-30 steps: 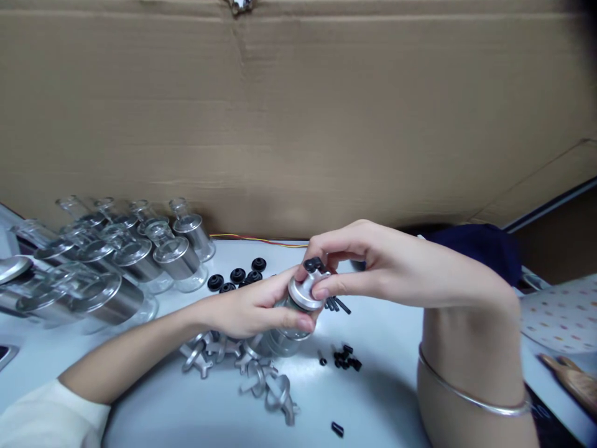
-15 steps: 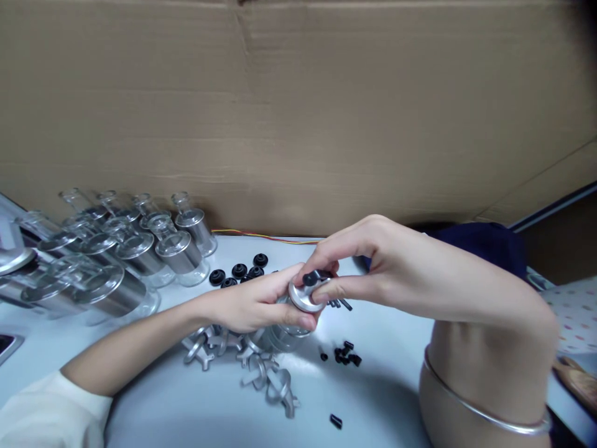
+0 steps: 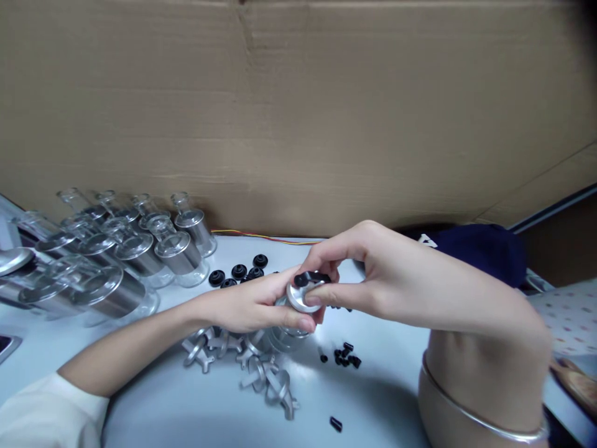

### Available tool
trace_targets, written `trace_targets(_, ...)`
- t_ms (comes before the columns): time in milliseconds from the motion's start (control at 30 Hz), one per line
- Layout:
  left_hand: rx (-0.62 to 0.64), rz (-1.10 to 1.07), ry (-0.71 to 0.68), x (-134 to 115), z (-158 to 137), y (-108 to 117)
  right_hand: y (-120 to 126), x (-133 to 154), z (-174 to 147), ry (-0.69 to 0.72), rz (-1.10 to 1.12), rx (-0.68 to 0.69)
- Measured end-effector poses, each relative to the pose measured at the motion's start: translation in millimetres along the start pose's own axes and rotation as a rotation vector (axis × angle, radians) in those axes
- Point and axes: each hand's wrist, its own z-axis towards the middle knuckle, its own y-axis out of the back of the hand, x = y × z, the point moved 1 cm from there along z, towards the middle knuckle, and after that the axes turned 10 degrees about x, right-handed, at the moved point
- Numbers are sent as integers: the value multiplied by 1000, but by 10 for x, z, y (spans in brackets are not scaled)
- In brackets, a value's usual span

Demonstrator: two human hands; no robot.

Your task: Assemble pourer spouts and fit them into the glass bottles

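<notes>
My left hand is wrapped round the upper part of a glass bottle that stands on the table. On top of the bottle sits a silver round cap with a black piece. My right hand grips this cap between thumb and fingers. The bottle's neck and part of the cap are hidden by my hands. Near the bottle's base lie several silver metal pronged parts. Several small black cylindrical pieces are to its right.
Several glass bottles with metal bands stand at the left. Black ringed discs lie beyond my left forearm. A cardboard wall rises behind the table. Dark blue fabric lies at the right, behind my right forearm.
The black piece on the cap has turned slightly and shifted a little left, together with my right fingers. My left hand stays on the bottle.
</notes>
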Motion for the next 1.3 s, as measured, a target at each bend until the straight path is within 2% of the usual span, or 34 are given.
trace_targets(167, -33, -10, -73, 30, -20, -19, 37, -38, -9, -5, -21, 27)
trace_targets(400, -85, 19, -22, 46, -10, -100, 35, -16, -35, 4, -96, 53)
trace_targets(600, -286, -5, 4, 115, 6, -237, 19, 0, -34, -7, -55, 28)
trace_targets(700, -448, -58, -26, 74, 27, -245, 17, -12, -8, 34, -5, -97)
trace_targets(800, -613, -147, -114, -28, 81, -205, -33, -24, 81, 102, 106, -317)
trace_targets(1000, -925, -229, -305, -211, 176, -71, -339, -26, 405, 192, 371, -748)
trace_targets(1133, -1049, -156, -298, -200, 148, -1, -540, -68, 577, 216, 490, -773)
trace_targets(1300, -1105, -94, -256, -159, 112, 39, -630, -209, 714, 188, 647, -759)
